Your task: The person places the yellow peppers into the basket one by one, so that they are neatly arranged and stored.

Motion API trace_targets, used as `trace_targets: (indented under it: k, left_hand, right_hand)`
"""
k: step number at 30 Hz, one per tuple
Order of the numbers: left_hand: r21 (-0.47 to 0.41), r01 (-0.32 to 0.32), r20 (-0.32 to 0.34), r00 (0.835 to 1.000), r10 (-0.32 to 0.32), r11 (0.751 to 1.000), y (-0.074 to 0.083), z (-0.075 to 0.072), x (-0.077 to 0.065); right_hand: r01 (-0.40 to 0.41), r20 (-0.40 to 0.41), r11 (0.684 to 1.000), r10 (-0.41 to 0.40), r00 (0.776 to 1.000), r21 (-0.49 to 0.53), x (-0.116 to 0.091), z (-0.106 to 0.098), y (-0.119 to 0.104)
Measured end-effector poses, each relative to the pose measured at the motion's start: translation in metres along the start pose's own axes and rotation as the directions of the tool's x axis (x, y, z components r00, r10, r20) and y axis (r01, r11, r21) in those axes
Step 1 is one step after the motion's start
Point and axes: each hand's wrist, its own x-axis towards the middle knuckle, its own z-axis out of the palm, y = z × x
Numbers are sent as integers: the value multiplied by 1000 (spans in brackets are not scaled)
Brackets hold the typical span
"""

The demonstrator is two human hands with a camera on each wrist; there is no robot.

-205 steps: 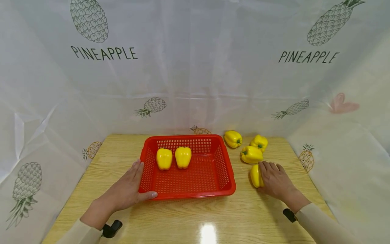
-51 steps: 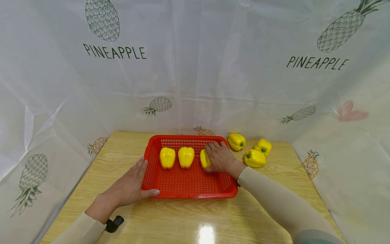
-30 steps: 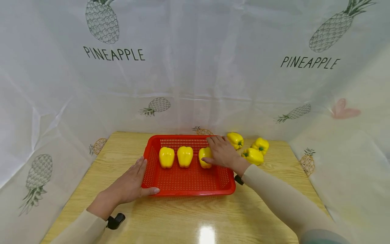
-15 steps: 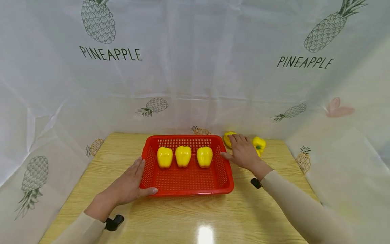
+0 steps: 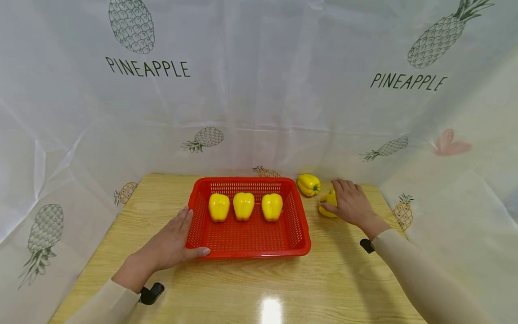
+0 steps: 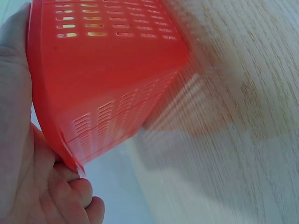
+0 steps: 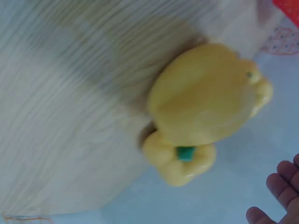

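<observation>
In the head view my left hand (image 5: pixel 167 243) rests at the left front corner of a red plastic basket (image 5: pixel 251 253), its thumb along the front rim and its fingers against the left side. Standing in a row inside are three yellow bell peppers (image 5: pixel 243 207). My right hand (image 5: pixel 356 207) is over two yellow bell peppers (image 5: pixel 327 210) right of the basket, partly hiding them. The right wrist view shows the nearer bell pepper (image 7: pixel 201 98) against another bell pepper (image 7: pixel 175 168) with a green stem; the fingers (image 7: pixel 282 190) are spread apart from both.
Another yellow bell pepper (image 5: pixel 309 185) lies by the basket's back right corner. The wooden table (image 5: pixel 226 292) backs onto a white curtain (image 5: pixel 259 90) printed with pineapples, which also closes off both sides.
A third bell pepper has come from the table into the basket, released by my right hand. That hand has since moved right to the remaining peppers. My left hand stays at the basket's corner.
</observation>
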Motion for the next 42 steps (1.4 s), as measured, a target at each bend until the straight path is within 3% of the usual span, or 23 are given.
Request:
trace_targets:
  k: [7,17,30,42]
  left_hand:
    - [-9,2,6,1000,-2,1000,-1,0,0]
    - [0,-4,-2,1000,4,1000,-3,1,-1]
    - [-10,7,5,1000,-6,1000,-1,0,-1]
    - [-10,-10,-9,1000,10,1000,-2,1,-1]
  right_hand:
    - [49,52,999,-48,997,-10,-14,16,17]
    - [58,143,998,-57,988,0,-18,37,21]
    - [63,147,998,-59,987,-21,-17,48,21]
    - [27,94,999,-29,995,21,-36,48,17]
